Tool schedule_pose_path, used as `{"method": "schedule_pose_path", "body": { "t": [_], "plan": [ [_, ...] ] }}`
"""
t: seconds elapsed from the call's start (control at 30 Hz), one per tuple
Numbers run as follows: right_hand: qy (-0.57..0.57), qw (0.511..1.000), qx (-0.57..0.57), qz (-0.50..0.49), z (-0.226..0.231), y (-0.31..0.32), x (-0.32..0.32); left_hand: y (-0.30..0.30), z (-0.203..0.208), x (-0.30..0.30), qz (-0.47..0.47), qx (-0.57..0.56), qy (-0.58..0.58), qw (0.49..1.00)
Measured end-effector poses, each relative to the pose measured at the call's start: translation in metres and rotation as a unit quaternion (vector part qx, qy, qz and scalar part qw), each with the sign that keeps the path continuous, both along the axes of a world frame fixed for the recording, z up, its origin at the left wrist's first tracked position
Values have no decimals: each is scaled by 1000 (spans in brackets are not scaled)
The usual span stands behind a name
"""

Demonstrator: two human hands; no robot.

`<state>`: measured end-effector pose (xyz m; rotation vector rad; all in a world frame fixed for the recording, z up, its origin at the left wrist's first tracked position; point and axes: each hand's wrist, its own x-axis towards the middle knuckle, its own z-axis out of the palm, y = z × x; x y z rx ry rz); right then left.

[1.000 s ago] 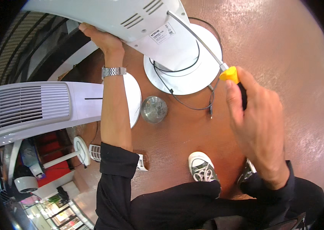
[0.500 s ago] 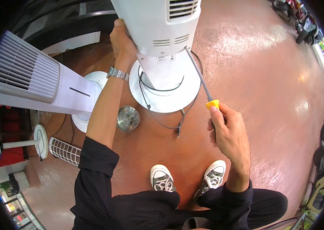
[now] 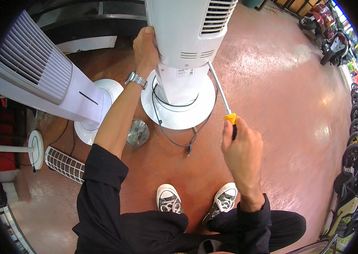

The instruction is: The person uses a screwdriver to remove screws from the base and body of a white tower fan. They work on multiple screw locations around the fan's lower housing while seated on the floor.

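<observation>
A white tower fan or air cooler (image 3: 174,38) stands upright on a round white base (image 3: 172,120), with a vent grille and small slots on the side facing me. My left hand (image 3: 147,50) is pressed against its left edge, thumb up; its other fingers are hidden behind the body. In my right hand (image 3: 243,146) is a screwdriver (image 3: 220,86) with a long metal shaft and a yellow and black handle. The shaft's tip meets the lower right corner of the body; the exact contact is too small to see. A black power cord (image 3: 168,137) loops around the base.
A second white tower unit (image 3: 75,91) leans in from the left. Near it are a round metal bowl (image 3: 138,133) with small parts, a white grille panel (image 3: 64,164) and a small white round stand (image 3: 36,149). Motorcycles (image 3: 353,155) line the far right.
The view has shifted, so the unit appears slightly further right. My right hand has turned on the screwdriver handle, its back now facing up. The left hand keeps its hold.
</observation>
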<state>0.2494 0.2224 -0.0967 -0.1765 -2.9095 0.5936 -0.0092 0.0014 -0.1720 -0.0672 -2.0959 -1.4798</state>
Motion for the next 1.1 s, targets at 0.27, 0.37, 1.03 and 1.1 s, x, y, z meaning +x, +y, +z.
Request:
{"method": "schedule_pose_path", "body": {
  "t": [0.27, 0.37, 1.03, 1.1],
  "plan": [
    [1, 999, 47, 5, 17, 7, 3, 58, -16, 73, 43, 202, 62, 977],
    [-54, 998, -33, -4, 21, -9, 6, 85, -46, 145, -64, 202, -102, 972],
    [-184, 653, -733, -57, 7, 30, 39, 109, 24, 156, -341, 446, -306, 769],
    [-131, 692, -708, -45, 0, 29, 42, 112, 25, 157, -348, 459, -306, 758]
  ]
}}
